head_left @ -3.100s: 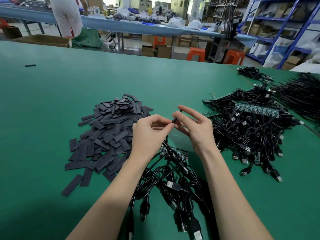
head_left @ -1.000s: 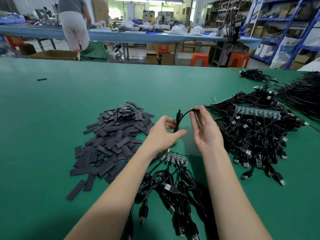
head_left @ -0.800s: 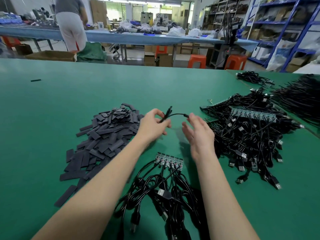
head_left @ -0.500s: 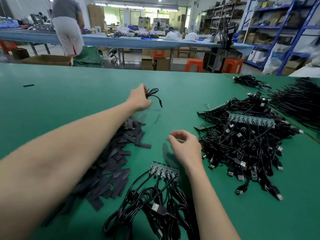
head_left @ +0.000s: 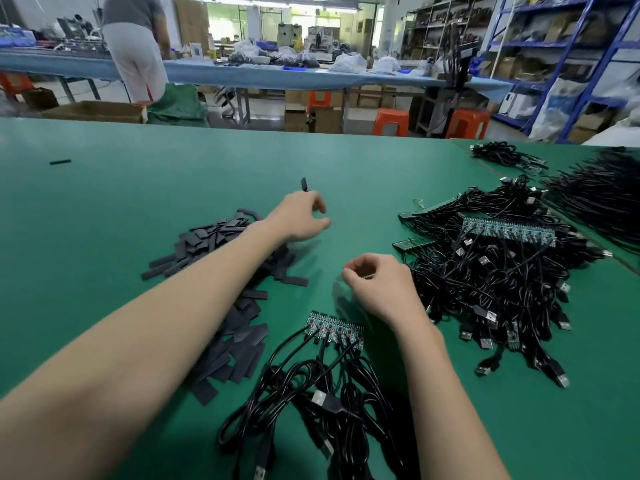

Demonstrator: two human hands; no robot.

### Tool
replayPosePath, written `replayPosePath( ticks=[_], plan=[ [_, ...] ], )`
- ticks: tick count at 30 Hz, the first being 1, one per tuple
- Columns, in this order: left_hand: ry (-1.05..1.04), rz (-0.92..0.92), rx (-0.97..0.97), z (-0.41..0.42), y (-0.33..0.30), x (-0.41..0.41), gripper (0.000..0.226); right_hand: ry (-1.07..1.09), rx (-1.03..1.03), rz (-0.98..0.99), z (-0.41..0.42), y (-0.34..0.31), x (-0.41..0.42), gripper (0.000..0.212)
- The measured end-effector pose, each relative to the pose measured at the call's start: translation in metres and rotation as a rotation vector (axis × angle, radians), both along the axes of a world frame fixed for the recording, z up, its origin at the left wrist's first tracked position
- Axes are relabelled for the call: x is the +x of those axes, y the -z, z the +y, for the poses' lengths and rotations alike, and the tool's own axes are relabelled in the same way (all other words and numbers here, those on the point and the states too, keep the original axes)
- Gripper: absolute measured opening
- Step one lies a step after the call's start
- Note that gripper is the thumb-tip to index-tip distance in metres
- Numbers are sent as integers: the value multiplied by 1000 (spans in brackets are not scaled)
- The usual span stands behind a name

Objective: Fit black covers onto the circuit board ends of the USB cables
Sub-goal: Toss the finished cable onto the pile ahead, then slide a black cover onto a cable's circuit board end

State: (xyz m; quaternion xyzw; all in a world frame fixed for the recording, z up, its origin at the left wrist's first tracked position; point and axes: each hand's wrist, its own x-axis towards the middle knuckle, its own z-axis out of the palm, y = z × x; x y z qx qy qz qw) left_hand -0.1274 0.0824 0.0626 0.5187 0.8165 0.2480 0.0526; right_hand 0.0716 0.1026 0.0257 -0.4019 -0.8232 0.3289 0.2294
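Note:
My left hand (head_left: 300, 216) reaches forward over the green table (head_left: 173, 188), its fingers spread and nothing between them. A short black cable end (head_left: 304, 184) sticks up just beyond its knuckles; the rest is hidden behind the hand. My right hand (head_left: 379, 287) hovers lower with its fingers loosely curled and holds nothing. Under my left forearm lies the pile of flat black covers (head_left: 221, 237). A strip of small circuit boards (head_left: 335, 331) with black USB cables (head_left: 322, 403) attached lies below my right hand.
A big tangle of black USB cables with board strips (head_left: 502, 271) fills the right side, with more cable bundles (head_left: 602, 199) behind it. One stray black cover (head_left: 60, 162) lies far left. A person stands at the blue bench (head_left: 242, 76) beyond the table.
My hands parted; my left hand carried the covered cable forward over the table and has spread its fingers. My right hand dropped back toward the board strip, holding nothing.

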Motion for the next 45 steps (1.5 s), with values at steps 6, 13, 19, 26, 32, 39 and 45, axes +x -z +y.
replayPosePath(
  ticks=[6,13,19,26,32,39,45],
  plan=[
    [81,-135,87,-63,10,67,10,-161,-147,-522,1,-40,25,19],
    [-99,-251,146,-87,52,95,18,-201,-280,-525,-14,-48,19,17],
    [-125,-226,253,-90,62,103,33,-180,-397,-413,-17,-40,13,18],
    [-169,-29,212,-96,55,109,54,-256,-83,-761,-24,-42,6,42],
    [-143,-309,151,-95,47,100,52,-289,-295,-382,-12,-42,22,29],
    [107,-812,95,-114,28,60,16,-199,-575,158,-1,-29,28,29],
    [96,-994,148,-117,19,64,13,-332,-789,283,-3,-15,27,32]
  ],
)
